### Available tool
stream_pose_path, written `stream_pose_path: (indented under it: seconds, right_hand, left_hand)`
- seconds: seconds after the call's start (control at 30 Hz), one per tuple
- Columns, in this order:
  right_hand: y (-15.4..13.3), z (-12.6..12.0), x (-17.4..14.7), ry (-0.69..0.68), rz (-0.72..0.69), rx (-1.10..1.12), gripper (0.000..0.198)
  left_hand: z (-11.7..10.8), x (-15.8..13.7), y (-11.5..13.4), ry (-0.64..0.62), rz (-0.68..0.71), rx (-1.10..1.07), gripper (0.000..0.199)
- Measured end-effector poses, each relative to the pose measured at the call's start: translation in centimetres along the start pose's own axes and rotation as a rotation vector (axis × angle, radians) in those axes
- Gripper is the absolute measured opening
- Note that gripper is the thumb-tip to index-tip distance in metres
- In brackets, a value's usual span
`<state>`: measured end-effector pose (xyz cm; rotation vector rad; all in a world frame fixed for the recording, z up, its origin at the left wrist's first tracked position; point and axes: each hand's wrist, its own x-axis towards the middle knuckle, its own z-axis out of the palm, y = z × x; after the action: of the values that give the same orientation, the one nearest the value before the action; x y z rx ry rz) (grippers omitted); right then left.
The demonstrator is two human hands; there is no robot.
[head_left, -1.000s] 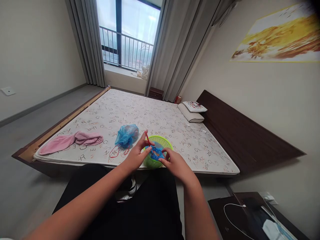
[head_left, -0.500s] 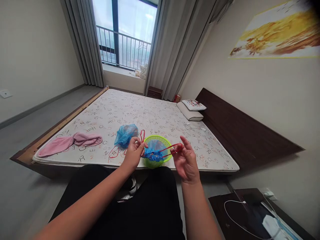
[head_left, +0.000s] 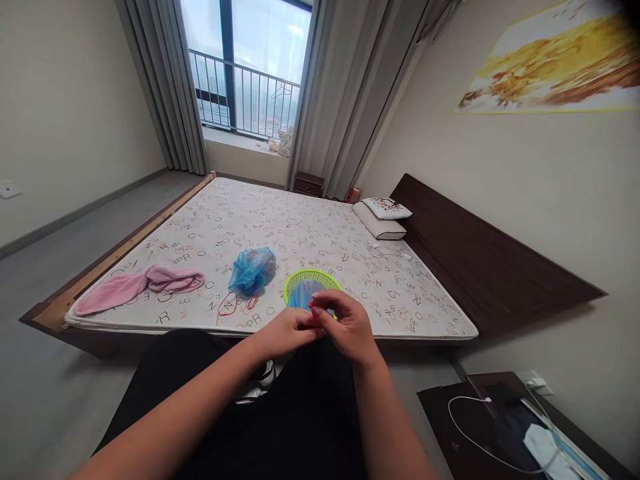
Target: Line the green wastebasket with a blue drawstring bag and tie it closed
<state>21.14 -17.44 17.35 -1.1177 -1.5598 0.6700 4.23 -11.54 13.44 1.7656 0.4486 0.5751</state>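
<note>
A lime-green plastic basket (head_left: 315,273) stands at the mattress edge in front of me, lined with a translucent blue drawstring bag (head_left: 301,294). My left hand (head_left: 290,332) and my right hand (head_left: 346,328) meet over the near side of the basket, fingers closed. Bits of red drawstring (head_left: 311,305) show between the fingertips; the rest of it and the bag's mouth are hidden by my hands. Left of the basket lies a second blue drawstring bag (head_left: 253,269), bunched up and full, its red string (head_left: 229,305) looped on the mattress.
A letter-printed mattress (head_left: 270,220) spreads ahead. A pink cloth (head_left: 140,285) lies at its left, pillows (head_left: 383,217) by the dark headboard (head_left: 480,247). A bedside table (head_left: 450,427) with a white cable (head_left: 453,407) stands at lower right.
My right hand has moved left to meet my left hand, which shifted slightly right and down. The red drawstring, stretched between them before, is now gathered in my fingers.
</note>
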Motion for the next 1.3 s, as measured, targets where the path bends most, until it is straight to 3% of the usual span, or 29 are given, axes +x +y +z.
stream_pose_path:
  seconds: [0.1, 0.2, 0.3, 0.53, 0.73, 0.83, 0.9, 1.03, 1.13, 1.23, 1.3]
  right_hand:
    - [1.4, -0.5, 0.3, 0.037, -0.023, -0.221, 0.037]
    - [2.5, -1.0, 0.3, -0.100, 0.068, -0.370, 0.036]
    - [3.0, -1.2, 0.0, -0.234, 0.156, -0.321, 0.022]
    - [2.9, -0.6, -1.0, -0.080, 0.232, -0.149, 0.018]
    - [2.1, 1.0, -1.6, -0.491, 0.108, -0.328, 0.007]
    - [2.1, 1.2, -1.6, -0.507, 0.081, -0.402, 0.010]
    - [2.4, 1.1, -1.5, -0.410, 0.040, -0.448, 0.011]
    - [3.4, 1.3, -1.2, -0.168, -0.059, -0.478, 0.032]
    - [4.6, 1.8, -1.1, -0.220, 0.034, -0.331, 0.049]
    - [5.8, 2.4, -1.1, -0.304, 0.193, -0.197, 0.040]
    - [6.4, 2.8, -1.2, -0.281, 0.245, -0.186, 0.030]
  left_hand:
    - [-0.2, -0.2, -0.5, 0.024, -0.088, -0.135, 0.037]
    - [-1.1, -0.5, -0.9, 0.098, -0.136, -0.250, 0.049]
    - [-2.0, -0.7, -1.3, 0.133, -0.138, -0.303, 0.055]
    - [-1.8, -0.5, -3.0, 0.314, -0.277, -0.476, 0.060]
    - [-1.2, -0.6, -3.8, 0.326, -0.337, -0.820, 0.048]
    - [-1.4, -0.9, -3.8, 0.330, -0.350, -0.917, 0.039]
    - [-1.8, -1.1, -3.7, 0.316, -0.361, -0.935, 0.038]
    - [-2.7, -1.3, -3.4, 0.207, -0.411, -0.837, 0.048]
    - [-3.6, -1.4, -3.3, 0.141, -0.412, -0.649, 0.060]
    - [-4.4, -1.6, -3.6, 0.250, -0.322, -0.364, 0.063]
    - [-4.7, -1.7, -3.7, 0.358, -0.223, -0.107, 0.056]
